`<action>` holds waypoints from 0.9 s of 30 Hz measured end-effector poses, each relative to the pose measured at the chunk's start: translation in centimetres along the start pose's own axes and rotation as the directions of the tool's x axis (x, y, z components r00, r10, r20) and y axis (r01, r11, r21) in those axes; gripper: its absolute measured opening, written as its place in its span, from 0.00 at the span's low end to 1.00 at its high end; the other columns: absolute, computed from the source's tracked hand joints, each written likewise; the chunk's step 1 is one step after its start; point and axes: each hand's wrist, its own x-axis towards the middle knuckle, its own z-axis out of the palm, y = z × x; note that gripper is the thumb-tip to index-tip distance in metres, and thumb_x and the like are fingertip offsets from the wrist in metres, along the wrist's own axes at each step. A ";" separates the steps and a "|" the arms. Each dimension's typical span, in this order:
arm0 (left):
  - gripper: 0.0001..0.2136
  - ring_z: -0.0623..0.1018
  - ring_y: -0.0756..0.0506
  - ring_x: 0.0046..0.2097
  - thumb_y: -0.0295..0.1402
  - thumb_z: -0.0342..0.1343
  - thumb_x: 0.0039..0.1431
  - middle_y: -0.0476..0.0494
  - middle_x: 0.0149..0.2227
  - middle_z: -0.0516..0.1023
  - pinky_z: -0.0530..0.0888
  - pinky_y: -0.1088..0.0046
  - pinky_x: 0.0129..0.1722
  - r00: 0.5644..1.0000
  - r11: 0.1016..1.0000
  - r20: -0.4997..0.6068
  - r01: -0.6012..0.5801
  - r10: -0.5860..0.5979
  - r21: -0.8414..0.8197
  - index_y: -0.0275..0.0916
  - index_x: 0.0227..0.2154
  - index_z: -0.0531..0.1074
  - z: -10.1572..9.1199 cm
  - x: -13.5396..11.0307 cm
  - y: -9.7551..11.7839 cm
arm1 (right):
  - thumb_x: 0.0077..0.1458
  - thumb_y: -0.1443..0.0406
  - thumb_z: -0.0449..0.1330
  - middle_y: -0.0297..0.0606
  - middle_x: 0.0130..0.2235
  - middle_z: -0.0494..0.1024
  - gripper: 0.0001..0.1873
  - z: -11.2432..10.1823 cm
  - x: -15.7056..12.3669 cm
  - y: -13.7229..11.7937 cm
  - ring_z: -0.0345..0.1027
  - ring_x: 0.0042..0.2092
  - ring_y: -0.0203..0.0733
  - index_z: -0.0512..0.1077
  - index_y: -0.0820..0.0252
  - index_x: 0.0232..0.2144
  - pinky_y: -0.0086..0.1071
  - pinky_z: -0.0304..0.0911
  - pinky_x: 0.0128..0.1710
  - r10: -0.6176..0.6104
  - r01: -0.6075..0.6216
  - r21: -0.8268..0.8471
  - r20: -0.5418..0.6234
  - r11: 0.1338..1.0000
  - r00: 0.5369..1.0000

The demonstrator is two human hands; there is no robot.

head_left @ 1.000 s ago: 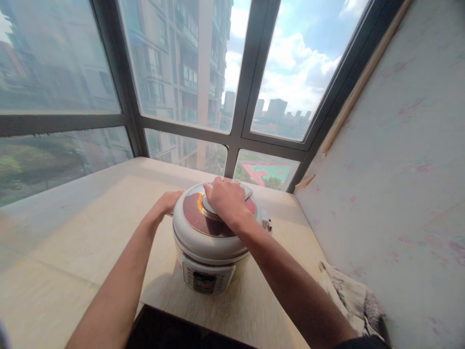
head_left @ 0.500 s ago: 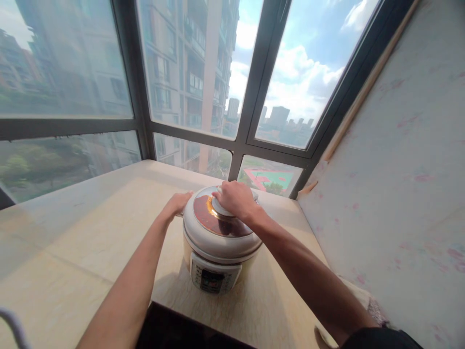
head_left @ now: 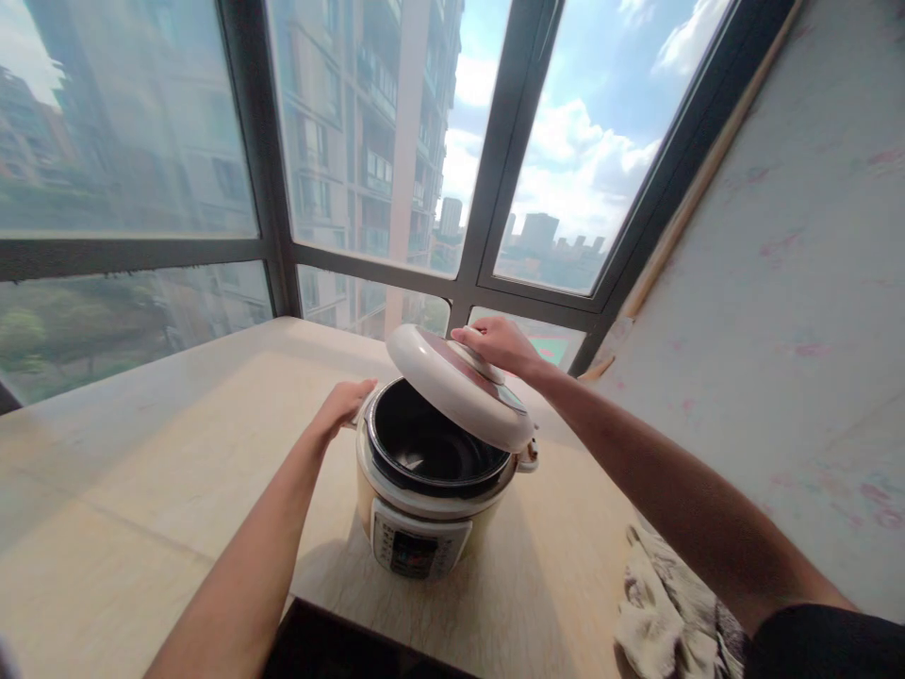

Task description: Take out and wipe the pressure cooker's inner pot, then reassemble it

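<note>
An electric pressure cooker stands on the pale marbled ledge, its control panel facing me. My right hand is closed around the knob of the lid, which is raised off the pot and tilted down to the right. Beneath it the dark inner pot shows, and no food can be made out in the visible part. On the far left side of the cooker, my left hand grips the side handle, its fingers partly hidden.
A crumpled patterned cloth lies at the right edge of the ledge. A black flat object sits at the near edge. Window frames rise behind the cooker, and a floral wall stands at right.
The lid has come off the cooker, lifted up and to the right by my right hand, exposing the inner pot. My left hand has stayed at the side handle.
</note>
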 end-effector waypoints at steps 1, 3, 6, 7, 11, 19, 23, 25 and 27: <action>0.19 0.76 0.39 0.34 0.49 0.56 0.47 0.43 0.21 0.72 0.69 0.72 0.28 1.000 1.000 0.004 0.012 -0.012 -0.001 0.36 0.17 0.72 0.0 0.0 -0.1 | 0.59 0.49 0.57 0.33 0.22 0.69 0.25 -0.7 0.5 1.0 0.62 0.27 0.35 0.69 0.61 0.19 0.30 0.49 0.27 0.036 -0.035 0.080 -0.014 0.996 0.999; 0.23 0.75 0.39 0.32 0.53 0.55 0.47 0.42 0.22 0.72 0.68 0.71 0.27 0.999 0.999 0.012 0.036 -0.036 -0.008 0.35 0.17 0.73 0.1 0.1 -0.2 | 0.56 0.47 0.58 0.31 0.20 0.65 0.26 -2.0 1.0 2.9 0.58 0.24 0.34 0.66 0.60 0.17 0.29 0.49 0.25 0.149 -0.136 0.252 -0.036 0.958 0.988; 0.25 0.75 0.40 0.32 0.56 0.54 0.47 0.42 0.22 0.72 0.68 0.71 0.27 0.998 0.998 0.009 0.056 -0.055 -0.019 0.34 0.18 0.73 0.1 0.1 -0.4 | 0.49 0.44 0.62 0.32 0.20 0.65 0.27 -3.1 0.9 4.4 0.56 0.23 0.33 0.67 0.60 0.17 0.29 0.50 0.23 0.276 -0.248 0.427 -0.005 0.870 0.961; 0.25 0.75 0.40 0.33 0.56 0.55 0.46 0.43 0.22 0.71 0.68 0.72 0.27 0.998 0.998 0.003 0.061 -0.061 -0.021 0.34 0.18 0.72 0.1 0.1 -0.4 | 0.47 0.42 0.63 0.32 0.20 0.65 0.28 -3.2 0.8 4.5 0.56 0.23 0.33 0.68 0.61 0.18 0.28 0.51 0.22 0.291 -0.266 0.455 0.016 0.850 0.957; 0.23 0.75 0.39 0.34 0.54 0.56 0.45 0.44 0.20 0.69 0.67 0.72 0.28 0.996 0.996 -0.020 0.086 -0.087 -0.027 0.36 0.15 0.70 0.1 0.2 -0.3 | 0.46 0.42 0.63 0.31 0.19 0.64 0.28 -2.5 0.7 4.1 0.55 0.23 0.32 0.66 0.59 0.18 0.28 0.51 0.22 0.272 -0.242 0.450 -0.002 0.860 0.962; 0.25 0.71 0.43 0.29 0.55 0.57 0.44 0.44 0.21 0.69 0.66 0.72 0.24 0.989 0.988 -0.018 0.146 -0.147 -0.050 0.33 0.19 0.72 0.2 -0.3 0.4 | 0.57 0.52 0.58 0.28 0.19 0.53 0.25 -1.3 0.2 2.0 0.48 0.24 0.32 0.56 0.57 0.15 0.32 0.43 0.25 0.036 -0.020 0.174 -0.088 0.984 0.995; 0.23 0.72 0.43 0.29 0.53 0.59 0.42 0.44 0.21 0.70 0.66 0.74 0.22 0.991 0.988 -0.002 0.135 -0.135 -0.077 0.34 0.19 0.71 0.2 -0.7 0.7 | 0.59 0.54 0.56 0.31 0.21 0.64 0.22 -0.9 -1.0 0.6 0.53 0.26 0.34 0.66 0.59 0.18 0.33 0.44 0.27 -0.108 0.110 0.019 -0.097 0.994 0.989; 0.21 0.73 0.43 0.30 0.52 0.59 0.42 0.44 0.21 0.70 0.66 0.74 0.22 0.992 0.988 0.001 0.130 -0.130 -0.089 0.34 0.19 0.71 0.3 -0.7 0.7 | 0.60 0.55 0.57 0.34 0.26 0.73 0.18 -0.9 -1.3 -0.1 0.60 0.29 0.36 0.73 0.61 0.24 0.32 0.47 0.30 -0.178 0.171 -0.086 -0.085 0.982 0.980; 0.21 0.73 0.42 0.30 0.51 0.59 0.43 0.43 0.22 0.71 0.66 0.74 0.23 0.991 0.986 -0.001 0.134 -0.134 -0.096 0.33 0.19 0.71 0.3 -0.7 0.7 | 0.60 0.56 0.57 0.39 0.32 0.79 0.16 -1.2 -1.3 -0.8 0.66 0.32 0.39 0.78 0.62 0.32 0.31 0.50 0.33 -0.217 0.201 -0.199 -0.063 0.959 0.974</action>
